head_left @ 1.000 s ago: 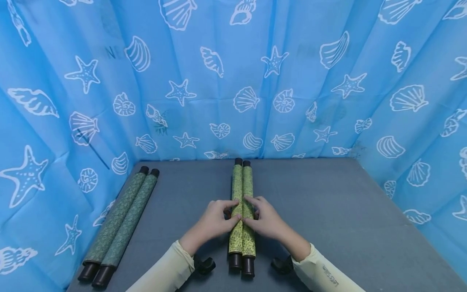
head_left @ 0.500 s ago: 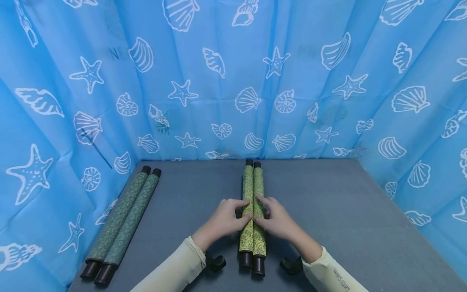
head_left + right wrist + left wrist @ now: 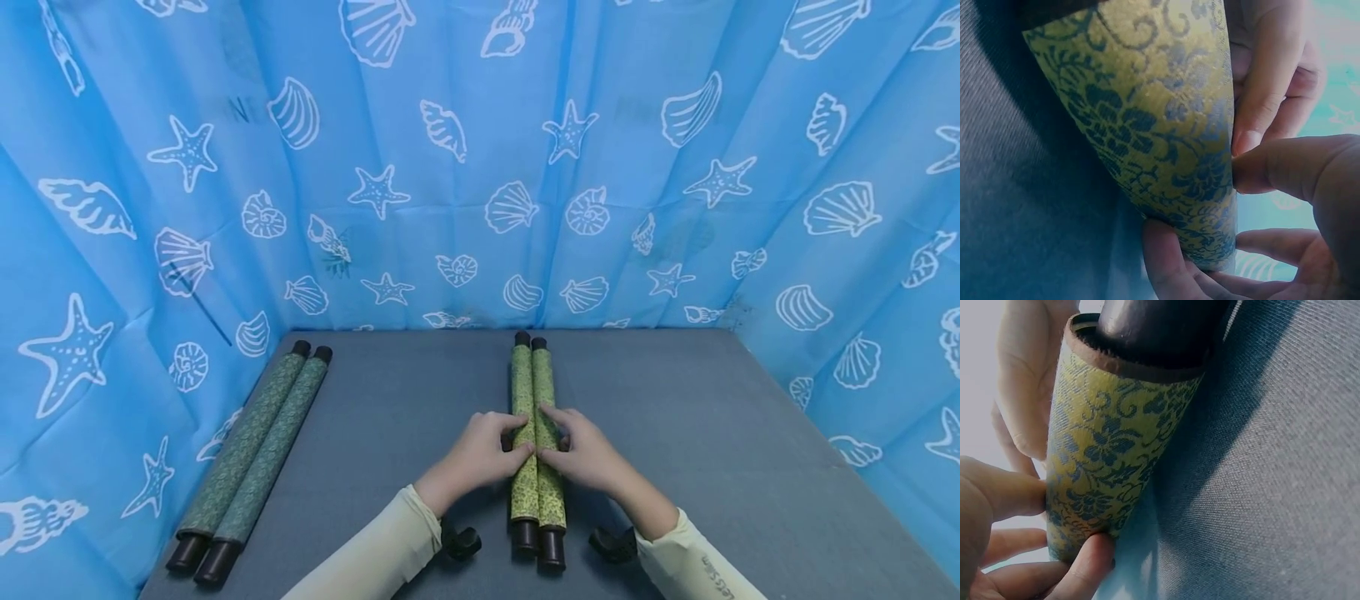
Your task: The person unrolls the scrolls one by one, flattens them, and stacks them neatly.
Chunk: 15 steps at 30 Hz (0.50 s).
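Note:
Two yellow-green patterned scroll rolls (image 3: 536, 433) with black end caps lie side by side on the grey table (image 3: 675, 467), pointing away from me. My left hand (image 3: 487, 450) grips the left roll (image 3: 1110, 456) at its middle, thumb and fingertips curled round it. My right hand (image 3: 581, 454) grips the right roll (image 3: 1154, 125) the same way. The two hands meet at the seam between the rolls. In the wrist views each roll fills the frame, with fingers pinching it.
Two darker green rolls (image 3: 251, 458) with black caps lie together along the table's left edge. Blue curtains (image 3: 480, 167) printed with shells and starfish close in the back and both sides. Black wrist-camera mounts (image 3: 461, 542) hang under my sleeves.
The yellow-green pair and both hands have shifted to the right in view, still held the same way. The dark green rolls have stayed put.

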Available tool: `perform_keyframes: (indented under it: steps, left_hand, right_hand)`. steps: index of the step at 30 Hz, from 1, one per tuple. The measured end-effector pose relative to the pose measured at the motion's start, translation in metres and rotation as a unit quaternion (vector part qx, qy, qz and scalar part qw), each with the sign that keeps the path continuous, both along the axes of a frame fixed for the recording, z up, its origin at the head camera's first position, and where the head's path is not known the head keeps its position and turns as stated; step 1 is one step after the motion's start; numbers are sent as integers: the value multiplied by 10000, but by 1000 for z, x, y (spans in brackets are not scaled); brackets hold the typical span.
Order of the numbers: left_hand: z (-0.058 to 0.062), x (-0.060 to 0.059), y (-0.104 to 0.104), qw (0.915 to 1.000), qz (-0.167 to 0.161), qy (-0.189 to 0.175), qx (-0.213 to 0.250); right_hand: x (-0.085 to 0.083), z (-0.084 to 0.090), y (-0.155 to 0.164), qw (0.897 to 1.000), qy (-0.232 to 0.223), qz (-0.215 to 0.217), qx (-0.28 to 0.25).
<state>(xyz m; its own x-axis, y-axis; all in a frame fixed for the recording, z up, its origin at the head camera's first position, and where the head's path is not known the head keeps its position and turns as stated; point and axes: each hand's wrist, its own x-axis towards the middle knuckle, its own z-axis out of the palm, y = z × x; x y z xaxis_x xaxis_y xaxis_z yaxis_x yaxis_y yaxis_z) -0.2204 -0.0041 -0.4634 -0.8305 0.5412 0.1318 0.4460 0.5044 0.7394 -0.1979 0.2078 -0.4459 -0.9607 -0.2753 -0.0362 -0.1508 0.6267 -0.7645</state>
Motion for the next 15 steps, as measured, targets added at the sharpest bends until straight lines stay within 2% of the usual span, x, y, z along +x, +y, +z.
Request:
perform_keyframes:
  steps: [8,15]
  left_hand:
    - [-4,-2,7,9999,-2,83,-87]
    - [-7,-3,12,10000,42,-43,65]
  right_hand:
    - [-1,-2,6,9999,-127,8,-7]
    - [-4,-2,13,9998,-150,108,22]
